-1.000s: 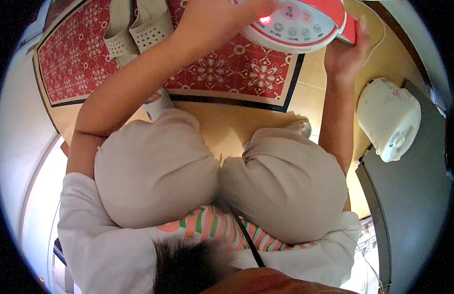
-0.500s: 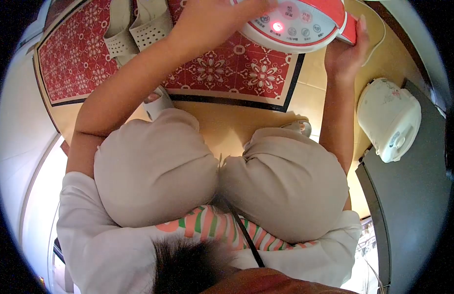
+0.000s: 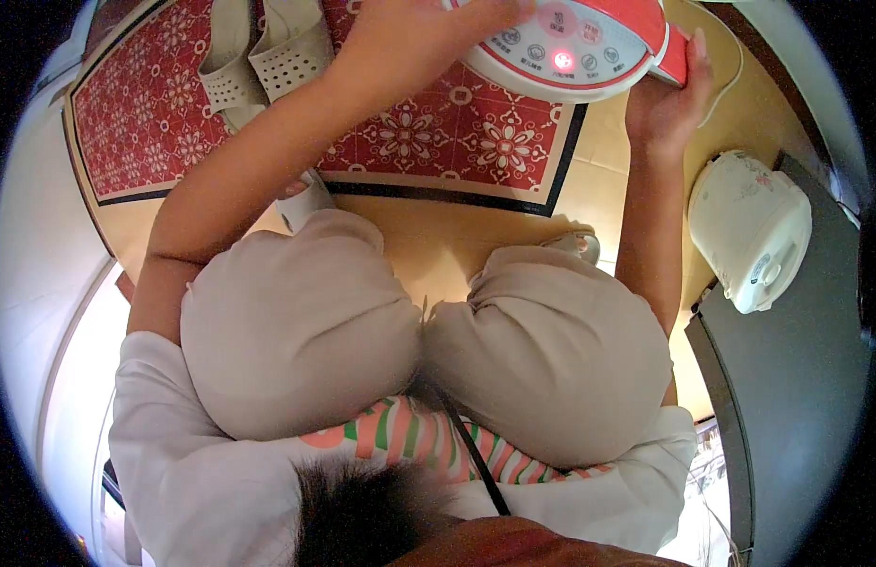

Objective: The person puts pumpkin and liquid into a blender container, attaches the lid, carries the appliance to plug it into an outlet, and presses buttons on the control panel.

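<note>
A red-and-white electric appliance (image 3: 589, 80) with a rounded button panel, probably a rice cooker, stands at the top, partly cut off by the frame. One button (image 3: 563, 60) on its panel glows red, and the panel carries Chinese labels. My left hand (image 3: 419, 28) reaches over from the left, with one finger stretched onto the upper left of the panel. The other left fingers are mostly out of frame. My right hand (image 3: 669, 109) is on the right side of the appliance, gripping its red side handle (image 3: 675, 59).
Beige slippers (image 3: 291, 52) lie on a red patterned mat (image 3: 409, 142) on the floor. A white flowered appliance (image 3: 748, 222) stands at the right beside a dark grey panel (image 3: 788, 378). A white cord (image 3: 736, 80) curves down near my right hand. My bent knees are below.
The red light on the panel has moved one button to the right. Both hands remain in nearly the same place on the appliance.
</note>
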Demonstrator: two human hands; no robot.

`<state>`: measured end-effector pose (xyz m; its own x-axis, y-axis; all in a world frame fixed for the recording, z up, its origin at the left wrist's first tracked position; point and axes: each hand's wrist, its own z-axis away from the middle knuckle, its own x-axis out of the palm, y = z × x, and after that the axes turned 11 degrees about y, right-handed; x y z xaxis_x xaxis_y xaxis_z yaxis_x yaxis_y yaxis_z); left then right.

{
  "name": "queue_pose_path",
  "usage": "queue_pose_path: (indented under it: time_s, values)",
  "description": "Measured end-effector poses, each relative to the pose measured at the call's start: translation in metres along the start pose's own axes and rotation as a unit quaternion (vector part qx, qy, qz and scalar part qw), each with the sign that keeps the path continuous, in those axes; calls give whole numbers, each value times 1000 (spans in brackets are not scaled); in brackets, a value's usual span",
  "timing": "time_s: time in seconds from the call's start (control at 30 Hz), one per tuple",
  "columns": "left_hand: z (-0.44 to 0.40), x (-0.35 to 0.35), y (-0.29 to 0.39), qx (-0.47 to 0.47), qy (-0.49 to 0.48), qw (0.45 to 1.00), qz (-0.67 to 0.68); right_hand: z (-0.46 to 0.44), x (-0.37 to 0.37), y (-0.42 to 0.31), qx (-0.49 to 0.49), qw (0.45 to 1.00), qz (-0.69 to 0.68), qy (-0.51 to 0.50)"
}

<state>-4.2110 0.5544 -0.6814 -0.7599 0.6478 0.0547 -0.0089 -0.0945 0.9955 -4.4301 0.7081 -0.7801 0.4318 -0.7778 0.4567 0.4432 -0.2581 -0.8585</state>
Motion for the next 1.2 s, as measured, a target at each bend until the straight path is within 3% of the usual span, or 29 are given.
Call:
queue_pose_path:
  time_s: [0.2,0.5,0.7,0.8,0.9,1.0,1.2]
  values:
    - [2,3,7,-21,14,1000,10,4,3,-1,2,1000,-16,6]
    - [-1,1,-10,23,20,1000,2,5,7,-2,0,1000,11,18]
    - [4,7,6,-39,44,998,8,4,5,-1,-7,1000,-3,27]
    - [0,4,-5,6,46,999,-5,5,8,-2,-6,999,0,37]
    - [2,5,3,-21,42,999,7,2,4,0,-13,1000,-6,24]
    - [-2,1,-14,34,36,999,-10,3,5,0,-13,1000,3,16]
    - [2,5,0,-22,46,999,17,3,4,-1,-8,1000,12,10]
